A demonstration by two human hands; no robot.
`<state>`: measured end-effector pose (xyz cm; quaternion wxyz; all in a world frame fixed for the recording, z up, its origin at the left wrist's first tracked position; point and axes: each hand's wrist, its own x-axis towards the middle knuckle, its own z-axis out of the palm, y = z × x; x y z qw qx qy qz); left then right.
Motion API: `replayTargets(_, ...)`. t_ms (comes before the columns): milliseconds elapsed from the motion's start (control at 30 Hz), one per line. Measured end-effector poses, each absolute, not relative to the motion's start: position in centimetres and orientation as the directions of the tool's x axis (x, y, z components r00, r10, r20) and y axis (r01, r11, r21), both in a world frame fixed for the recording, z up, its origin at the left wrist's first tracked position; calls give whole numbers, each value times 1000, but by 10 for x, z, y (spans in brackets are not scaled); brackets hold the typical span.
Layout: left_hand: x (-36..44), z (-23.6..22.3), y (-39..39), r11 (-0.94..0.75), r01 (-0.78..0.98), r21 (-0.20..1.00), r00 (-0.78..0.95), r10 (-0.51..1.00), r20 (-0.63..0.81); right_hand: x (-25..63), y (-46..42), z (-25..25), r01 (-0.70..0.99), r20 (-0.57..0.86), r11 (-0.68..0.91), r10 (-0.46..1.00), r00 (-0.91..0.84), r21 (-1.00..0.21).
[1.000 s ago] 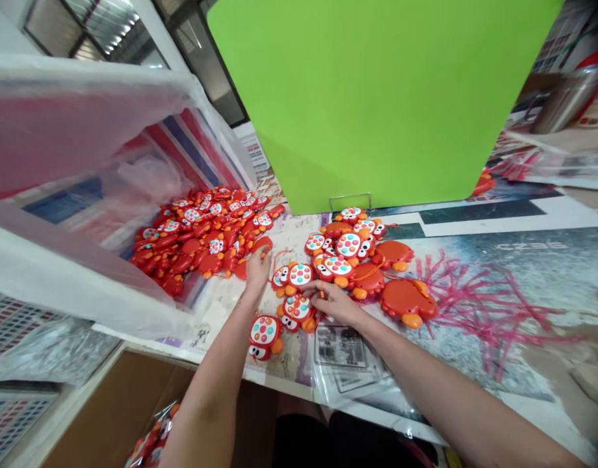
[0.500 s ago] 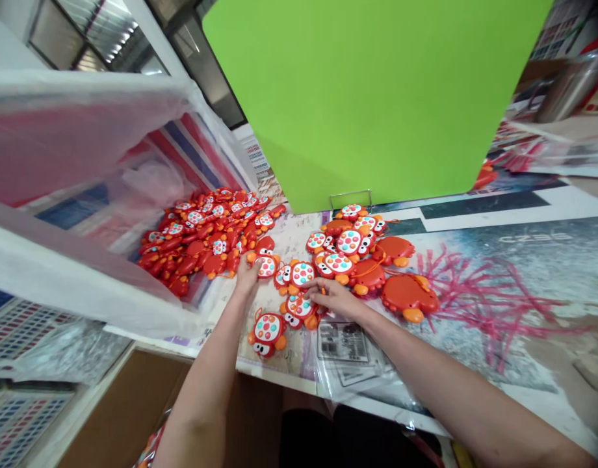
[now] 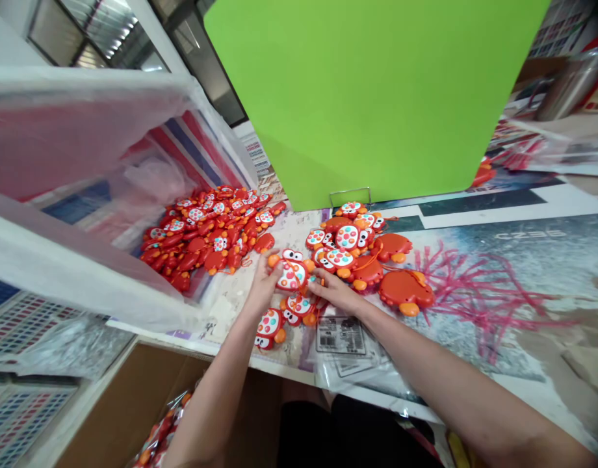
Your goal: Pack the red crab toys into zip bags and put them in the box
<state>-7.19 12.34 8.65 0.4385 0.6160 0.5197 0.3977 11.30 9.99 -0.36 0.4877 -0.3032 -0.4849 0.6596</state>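
Between my hands a red crab toy [image 3: 292, 273] with big white eyes, orange claws and a white face of coloured dots is raised over the table. My left hand [image 3: 264, 281] grips its left side, thumb and fingers closed. At its right edge my right hand [image 3: 332, 290] has its fingers curled in; part of another toy may be hidden there. Just below lie two more crab toys, one dotted toy [image 3: 270, 325] nearest the table edge and another [image 3: 299, 307] beside it. Several more form a cluster [image 3: 348, 239] beyond my right hand, some face down.
A large heap of crab toys [image 3: 206, 234] spills from a plastic-lined bin [image 3: 84, 84] on the left. A green board [image 3: 377, 97] stands behind. Pink strings [image 3: 489, 292] lie at right, and clear printed bags [image 3: 342, 338] near the front edge. Below is a cardboard box [image 3: 118, 403] with bagged toys.
My left hand has moved right with a crab toy, bringing it to my right hand. The toy now has its eyes toward the back. My right hand has stayed nearly in place.
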Motion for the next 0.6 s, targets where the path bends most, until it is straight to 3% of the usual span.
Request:
replayTargets(133, -57, 78, 108, -20, 311, 950, 265, 962, -67, 115, 100, -5, -338, 34, -91, 937, -348, -937)
replayTargets(333, -59, 70, 103, -147, 446, 883, 228, 973, 47, 115, 102, -8, -311, 29, -92, 931, -364, -946)
replayTargets(600, -67, 56, 103, -85, 355, 931, 277, 961, -18, 115, 101, -7, -325, 45, -76, 936, -349, -943)
